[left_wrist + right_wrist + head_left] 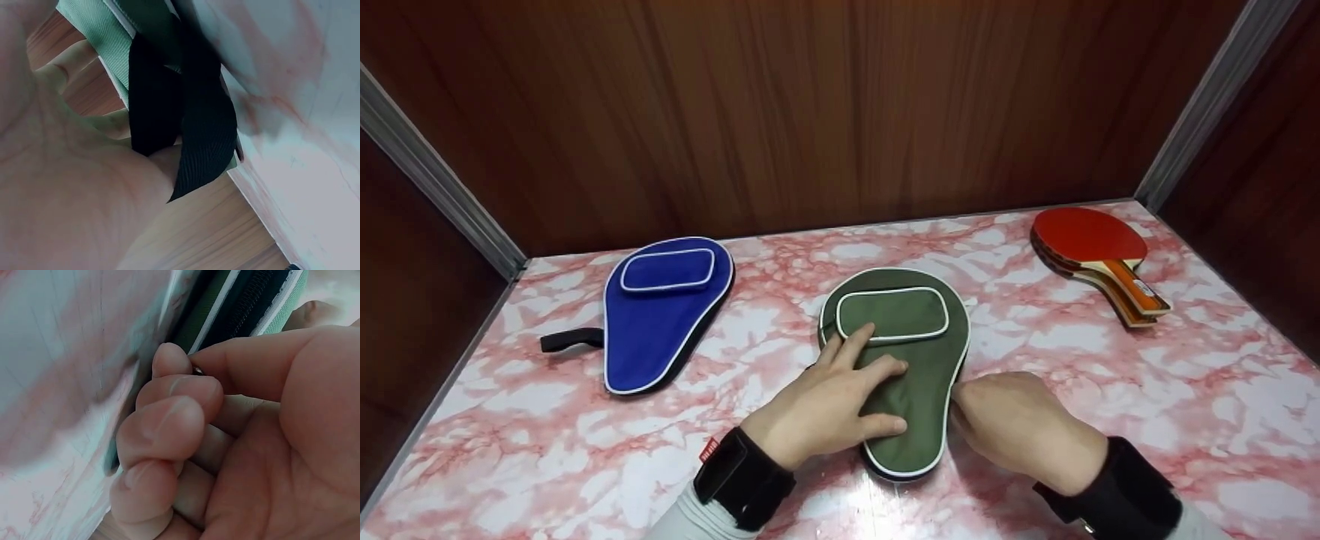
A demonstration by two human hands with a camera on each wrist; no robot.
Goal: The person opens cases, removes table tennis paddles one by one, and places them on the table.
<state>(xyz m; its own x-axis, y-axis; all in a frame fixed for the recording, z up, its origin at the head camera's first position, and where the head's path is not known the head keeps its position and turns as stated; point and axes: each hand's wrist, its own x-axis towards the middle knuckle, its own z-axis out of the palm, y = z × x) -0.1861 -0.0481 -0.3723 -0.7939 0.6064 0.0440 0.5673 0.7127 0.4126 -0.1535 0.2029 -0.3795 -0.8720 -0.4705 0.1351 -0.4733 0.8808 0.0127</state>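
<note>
- My right hand (1020, 427) is curled, thumb and forefinger pinching the small zipper pull (198, 370) at the right edge of the green paddle case (911, 375).
- My left hand (829, 401) rests flat and relaxed on that case, pressing it down.
- The case lies on the bench (1185, 390), long axis toward me, between both grips.

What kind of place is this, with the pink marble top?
Probably a small staged booth, not a sports hall: a marble-patterned table boxed in by wood-look walls, with only table tennis bats and two bat covers laid out.
</note>
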